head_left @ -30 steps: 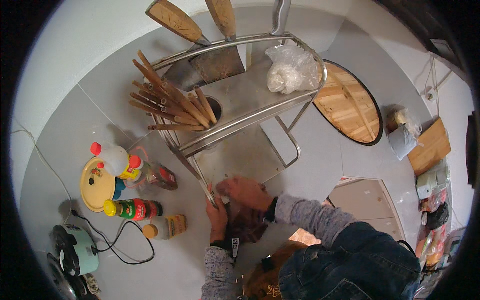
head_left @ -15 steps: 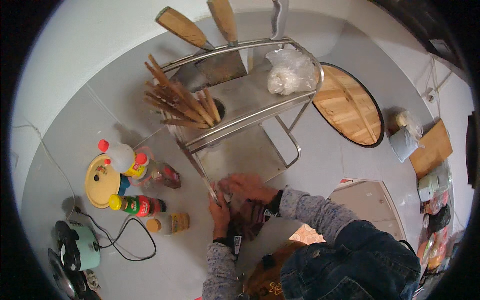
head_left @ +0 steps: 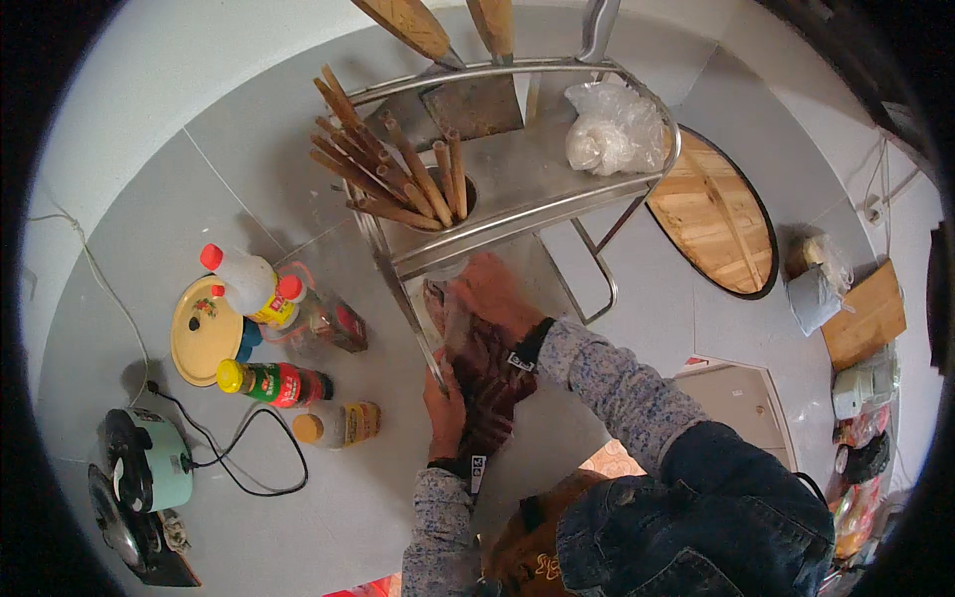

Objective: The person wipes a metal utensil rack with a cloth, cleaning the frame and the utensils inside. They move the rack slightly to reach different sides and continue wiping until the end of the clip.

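Observation:
A two-tier metal rack stands on the grey counter, its top holding wooden chopsticks in a holder, wood-handled cleavers, a grey-handled knife and a clear plastic bag. My left hand is closed round the rack's lower left rail. My right hand presses a dark maroon cloth onto the lower tier, beneath the upper shelf. The cloth hangs down between my wrists.
Left are several bottles, a yellow lid, a mint electric pot and cords. Right are a round wooden board, bagged items, a rectangular board and assorted packages along the counter.
My right hand has moved up and away from me along the lower tier with the cloth. My left hand still holds the rail. The rack appears higher and further right in view.

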The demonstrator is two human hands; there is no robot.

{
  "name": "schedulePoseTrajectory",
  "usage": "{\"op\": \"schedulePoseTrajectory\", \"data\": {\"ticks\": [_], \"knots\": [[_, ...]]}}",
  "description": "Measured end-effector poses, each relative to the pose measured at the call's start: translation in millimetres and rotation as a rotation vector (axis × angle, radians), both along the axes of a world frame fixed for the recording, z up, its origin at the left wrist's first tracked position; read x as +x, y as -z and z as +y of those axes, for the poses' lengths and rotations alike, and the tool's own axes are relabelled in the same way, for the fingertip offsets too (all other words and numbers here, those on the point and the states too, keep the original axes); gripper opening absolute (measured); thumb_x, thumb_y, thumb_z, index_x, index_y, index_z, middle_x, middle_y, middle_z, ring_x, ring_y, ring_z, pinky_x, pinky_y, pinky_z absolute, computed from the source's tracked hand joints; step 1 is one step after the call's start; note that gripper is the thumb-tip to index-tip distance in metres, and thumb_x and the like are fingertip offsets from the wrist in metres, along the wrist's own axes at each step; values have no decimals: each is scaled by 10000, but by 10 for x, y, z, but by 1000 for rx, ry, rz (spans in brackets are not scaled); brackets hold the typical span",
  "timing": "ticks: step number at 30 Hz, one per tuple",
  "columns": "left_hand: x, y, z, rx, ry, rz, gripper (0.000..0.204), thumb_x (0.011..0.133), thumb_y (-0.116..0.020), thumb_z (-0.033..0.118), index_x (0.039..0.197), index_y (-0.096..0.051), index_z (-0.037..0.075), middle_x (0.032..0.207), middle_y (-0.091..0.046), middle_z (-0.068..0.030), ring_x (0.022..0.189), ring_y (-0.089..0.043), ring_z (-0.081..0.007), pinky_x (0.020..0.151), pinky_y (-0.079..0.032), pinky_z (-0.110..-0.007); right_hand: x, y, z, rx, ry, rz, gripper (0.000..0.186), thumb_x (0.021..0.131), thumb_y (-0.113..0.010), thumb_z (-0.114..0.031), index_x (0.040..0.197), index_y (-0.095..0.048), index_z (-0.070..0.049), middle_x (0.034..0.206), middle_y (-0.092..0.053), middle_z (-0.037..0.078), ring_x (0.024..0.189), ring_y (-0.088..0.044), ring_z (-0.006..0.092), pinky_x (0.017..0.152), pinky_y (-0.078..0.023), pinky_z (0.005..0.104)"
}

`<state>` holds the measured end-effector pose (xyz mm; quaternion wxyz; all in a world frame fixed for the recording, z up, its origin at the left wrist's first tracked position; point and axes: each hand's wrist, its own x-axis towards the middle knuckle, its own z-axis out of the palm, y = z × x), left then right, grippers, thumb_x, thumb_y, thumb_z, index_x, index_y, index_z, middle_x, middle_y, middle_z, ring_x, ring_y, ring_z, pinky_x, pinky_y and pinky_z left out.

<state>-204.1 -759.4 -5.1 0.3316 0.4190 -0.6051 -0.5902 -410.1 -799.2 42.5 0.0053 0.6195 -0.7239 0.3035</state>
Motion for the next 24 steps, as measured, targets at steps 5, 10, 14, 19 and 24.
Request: {"op": "schedulePoseTrajectory", "data": {"ticks": [5, 10, 14, 19, 24], "knots": [[20, 191, -10, -32, 9, 23, 342, 1009, -437, 186, 1279, -508, -12, 1173, -607, -143, 1045, -572, -212, 912, -435, -321, 279, 81, -254, 51, -59, 138, 199, 793, -638, -209, 936, -647, -71, 905, -643, 155, 876, -604, 313, 825, -475, 434], [36, 234, -58, -282, 46, -79, 346, 1029, -412, 291, 1280, -501, 70, 721, -456, 20, 610, -379, -76, 549, -343, -264, 315, 440, -515, 99, 213, -656, 227, 827, -636, -226, 972, -630, -52, 886, -641, 118, 824, -598, 294, 828, -469, 376], [60, 177, -46, -284, 54, -114, 369, 1031, -401, 292, 1303, -485, 58, 817, -532, -6, 628, -410, -98, 590, -388, -270, 341, 585, -719, -62, 51, -932, 313, 851, -611, -277, 1085, -610, -69, 1073, -620, 87, 1063, -537, 269, 909, -426, 408], [8, 124, -40, -241, 41, -24, 376, 1030, -410, 288, 1312, -478, 48, 1016, -564, -49, 699, -454, -113, 668, -426, -276, 238, 435, -427, -25, 82, -118, 261, 766, -614, -183, 992, -630, -52, 995, -618, 140, 922, -566, 348, 805, -475, 444], [-3, -4, -29, -371, 53, -20, 360, 1026, -424, 247, 1298, -480, 18, 1130, -548, -74, 788, -520, -122, 703, -451, -271, 248, 214, -379, 37, 90, -109, 220, 721, -627, -113, 913, -623, -5, 920, -594, 193, 837, -573, 373, 723, -494, 459]]}}
